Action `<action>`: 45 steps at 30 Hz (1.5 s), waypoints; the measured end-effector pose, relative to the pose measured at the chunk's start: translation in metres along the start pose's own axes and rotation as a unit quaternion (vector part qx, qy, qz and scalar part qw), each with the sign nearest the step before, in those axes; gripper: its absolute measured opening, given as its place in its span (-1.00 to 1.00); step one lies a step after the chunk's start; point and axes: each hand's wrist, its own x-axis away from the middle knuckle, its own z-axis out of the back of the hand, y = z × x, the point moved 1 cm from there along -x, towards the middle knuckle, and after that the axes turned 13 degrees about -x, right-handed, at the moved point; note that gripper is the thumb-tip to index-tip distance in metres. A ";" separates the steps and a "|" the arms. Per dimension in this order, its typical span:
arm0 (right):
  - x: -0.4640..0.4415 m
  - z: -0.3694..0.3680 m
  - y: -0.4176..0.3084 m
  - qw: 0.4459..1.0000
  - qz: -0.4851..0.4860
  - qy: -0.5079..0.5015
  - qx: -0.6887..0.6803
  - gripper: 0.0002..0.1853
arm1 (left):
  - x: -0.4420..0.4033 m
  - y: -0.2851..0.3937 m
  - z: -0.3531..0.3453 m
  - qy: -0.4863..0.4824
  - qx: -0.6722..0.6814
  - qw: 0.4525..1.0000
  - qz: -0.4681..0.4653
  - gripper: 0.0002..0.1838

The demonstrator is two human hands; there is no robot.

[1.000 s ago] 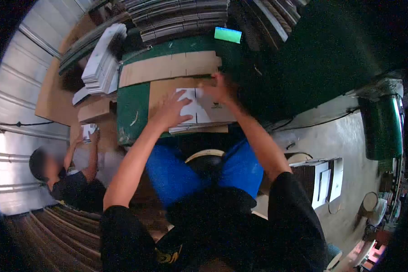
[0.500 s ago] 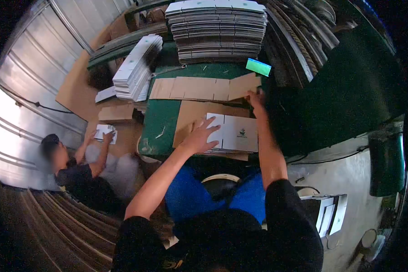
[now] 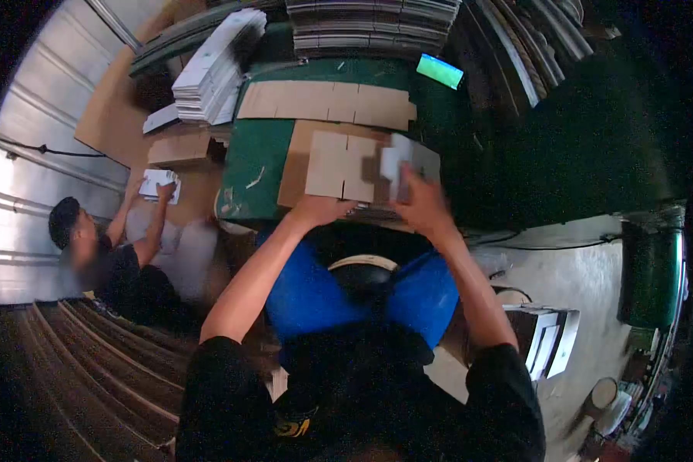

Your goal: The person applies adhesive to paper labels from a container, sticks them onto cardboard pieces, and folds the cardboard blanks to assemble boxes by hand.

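Note:
A slotted brown cardboard piece (image 3: 329, 165) lies over a larger cardboard sheet (image 3: 294, 175) on the green table (image 3: 246, 150). My left hand (image 3: 322, 212) is at its near edge, fingers closed on that edge and partly hidden beneath it. Around a raised white flap (image 3: 396, 160), blurred by motion, my right hand (image 3: 423, 204) is closed at the right side of the piece. Behind them lies a long slotted brown strip (image 3: 327, 102).
Stacked white cardboard (image 3: 208, 77) stands at the left, and a taller stack (image 3: 373, 27) at the back. A lit phone (image 3: 440, 71) lies behind right. A seated co-worker (image 3: 92, 239) handles white pieces (image 3: 162, 185) at the left.
The white printed face under my hands has given way to a brown face with a raised white flap. My right hand has left the brown strip and moved nearer; my left hand has moved to the near edge.

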 end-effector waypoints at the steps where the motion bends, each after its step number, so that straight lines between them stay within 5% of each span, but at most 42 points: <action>1: -0.002 -0.006 -0.005 0.997 -0.034 -0.067 0.026 -0.26 | 0.003 0.002 -0.001 -0.006 0.003 1.000 0.003 -0.41; 3: -0.012 -0.006 -0.008 0.987 -0.067 -0.134 0.049 -0.10 | 0.004 0.003 0.005 0.022 -0.037 0.999 -0.019 -0.45; 6: -0.036 0.004 0.010 0.987 0.043 -0.097 0.118 -0.04 | 0.004 0.002 -0.001 0.024 -0.009 1.000 -0.004 -0.49; 8: -0.050 -0.002 0.031 0.980 0.082 -0.160 -0.085 0.05 | 0.004 0.001 -0.004 0.030 -0.018 0.999 0.002 -0.47; 11: -0.052 -0.006 0.030 0.981 0.131 -0.133 -0.049 0.07 | 0.000 0.004 -0.002 0.026 -0.010 1.000 0.013 -0.43; 16: -0.041 -0.013 0.018 0.990 0.067 -0.125 0.014 0.08 | 0.006 0.002 -0.005 0.015 0.000 1.000 0.021 -0.40; 18: -0.040 -0.016 0.026 0.990 0.044 -0.128 0.044 0.09 | 0.005 0.005 0.003 -0.085 0.073 0.982 0.149 -0.37; 19: -0.038 -0.020 0.025 0.991 0.070 -0.102 0.056 0.09 | 0.008 0.008 0.013 -0.089 0.073 0.983 0.141 -0.37; 21: -0.034 -0.019 0.025 0.991 0.090 -0.073 0.071 0.09 | 0.023 0.010 0.032 -0.053 0.253 0.952 0.163 -0.30; 25: -0.036 -0.014 0.012 0.988 0.064 -0.124 0.072 0.13 | 0.025 0.011 0.042 0.007 0.394 0.904 0.169 -0.21; 27: -0.036 -0.010 0.003 0.980 0.045 -0.163 0.107 0.14 | -0.002 0.006 0.058 -0.002 0.015 1.000 -0.012 -0.07; 30: -0.036 0.000 -0.006 0.974 0.035 -0.162 0.154 0.13 | -0.037 0.014 0.072 -0.119 -0.110 0.985 -0.054 0.11; 36: -0.030 -0.015 0.026 0.990 0.078 -0.107 0.041 0.10 | -0.074 0.000 0.056 -0.231 -0.069 0.968 -0.073 0.28; 45: -0.023 -0.019 0.033 0.993 0.116 -0.020 0.032 0.03 | -0.069 -0.009 0.054 -0.242 -0.114 0.960 -0.080 0.32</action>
